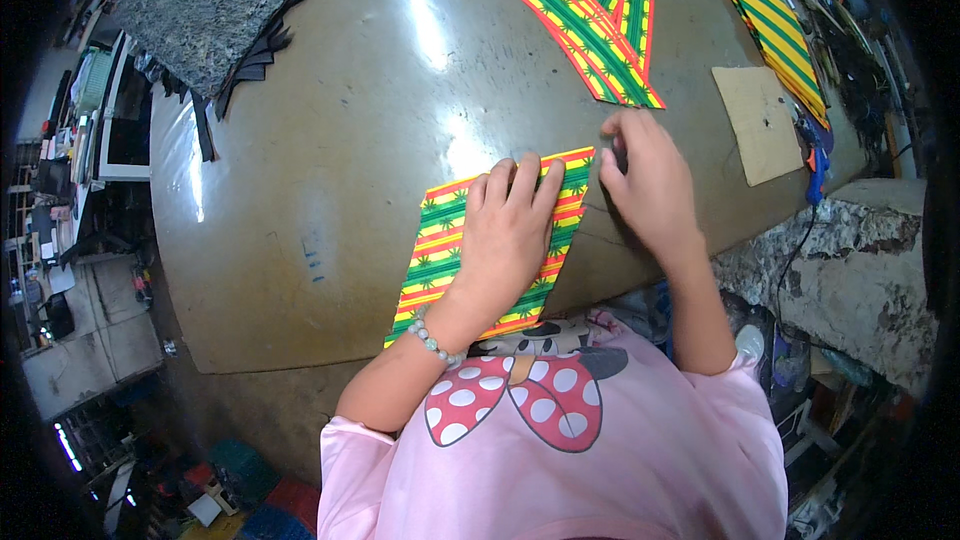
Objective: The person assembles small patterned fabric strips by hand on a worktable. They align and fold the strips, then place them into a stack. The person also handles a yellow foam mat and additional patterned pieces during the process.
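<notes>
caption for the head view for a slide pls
Left hand flat on a striped sheet, right hand beside it on the worktable.

A striped sheet (pixel 440 250), banded in green, yellow and red with small leaf-like marks along the green bands, lies flat under the left hand (pixel 505 235). It is a slanted parallelogram; its far edge reaches just past the fingertips, beside the right hand (pixel 645 175), and its near corner lies below the wrist.

Pink short-sleeved top, red white-dotted bow print, perhaps jade-bead bracelet (pixel 432 341) on left wrist.
</notes>
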The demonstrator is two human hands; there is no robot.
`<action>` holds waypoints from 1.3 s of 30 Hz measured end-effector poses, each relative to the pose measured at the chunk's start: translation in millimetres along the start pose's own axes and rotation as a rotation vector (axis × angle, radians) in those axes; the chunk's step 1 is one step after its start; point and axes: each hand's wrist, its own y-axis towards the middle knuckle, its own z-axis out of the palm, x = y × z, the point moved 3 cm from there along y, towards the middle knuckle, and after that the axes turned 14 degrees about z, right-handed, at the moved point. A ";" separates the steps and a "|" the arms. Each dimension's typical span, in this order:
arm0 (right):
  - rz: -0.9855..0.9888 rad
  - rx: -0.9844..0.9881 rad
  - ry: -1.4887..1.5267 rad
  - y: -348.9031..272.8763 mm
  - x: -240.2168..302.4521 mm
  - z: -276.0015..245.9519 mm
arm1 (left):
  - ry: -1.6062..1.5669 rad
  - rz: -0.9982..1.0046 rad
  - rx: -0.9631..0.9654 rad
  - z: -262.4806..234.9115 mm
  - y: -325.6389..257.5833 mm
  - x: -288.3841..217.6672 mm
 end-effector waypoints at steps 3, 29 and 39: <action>-0.232 -0.130 -0.048 -27.3 7.8 15.9 | 0.022 -0.011 -0.002 1.1 -0.4 -1.1; -0.382 0.603 0.014 22.3 37.7 35.2 | -0.348 -0.583 -0.152 -47.9 -97.0 31.0; -0.650 0.575 0.290 69.6 73.5 -22.9 | -1.008 -0.609 0.068 -75.5 -124.5 27.6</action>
